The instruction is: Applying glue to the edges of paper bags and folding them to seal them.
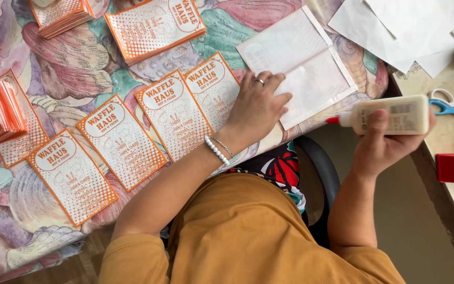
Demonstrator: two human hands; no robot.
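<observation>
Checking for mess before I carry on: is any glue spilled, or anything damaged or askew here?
No spill or damage shows. The glue bottle in the right hand lies sideways off the table edge, its red tip beside the face-down sheet under the left hand.

Both hands out front

My left hand (256, 108) lies flat, fingers toward 1 o'clock; my right hand (382, 139) is curled in a grip, thumb on top.
</observation>
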